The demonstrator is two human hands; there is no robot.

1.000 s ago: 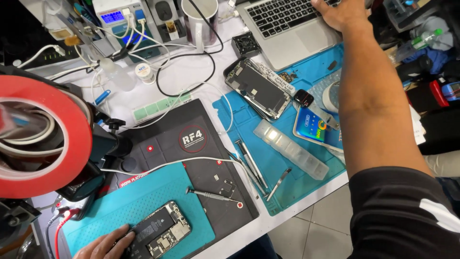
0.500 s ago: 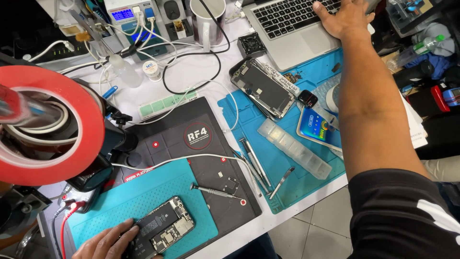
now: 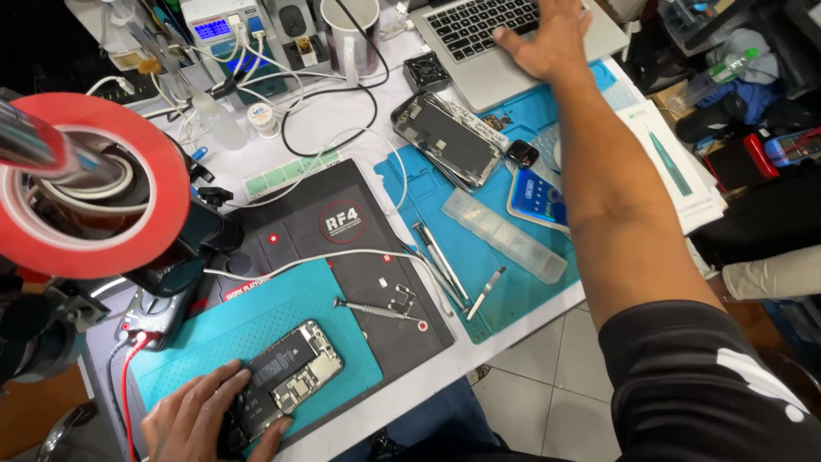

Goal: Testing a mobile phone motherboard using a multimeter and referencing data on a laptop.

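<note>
1. The left hand (image 3: 201, 419), at the lower left of the frame, lay on the near end of an opened black smartphone with its battery and circuit board exposed (image 3: 291, 376). Its fingers were spread and flat, pinning the phone rather than clasping it.
2. That phone rested on a teal silicone work mat (image 3: 248, 316) at the lower left, with a slim silver screwdriver (image 3: 372, 310) just beside it on the black rubber mat (image 3: 291, 231).
3. The right hand (image 3: 552, 43) reached to the top of the frame and rested open, palm down, on the silver laptop (image 3: 479, 38). It held nothing.
4. Judged from this, the step in hand was steadying the phone with 1 hand while the other worked at the laptop.
5. Any work inside the phone would call for the right hand to come back and take up a tool. The screwdriver and the metal tweezers (image 3: 440, 261) on the blue mat (image 3: 496, 291) lay nearest.
6. A detached dark phone screen (image 3: 445, 137) lay tilted at the upper centre, well apart from the phone.
7. A red roll of tape (image 3: 94, 248), close to the camera, hid much of the left side.
8. The laptop's screen was cut off, so what it showed could not be told. The fingertips of the right hand were cut off by the top edge of the frame, and the left palm covered the phone's near end.
</note>
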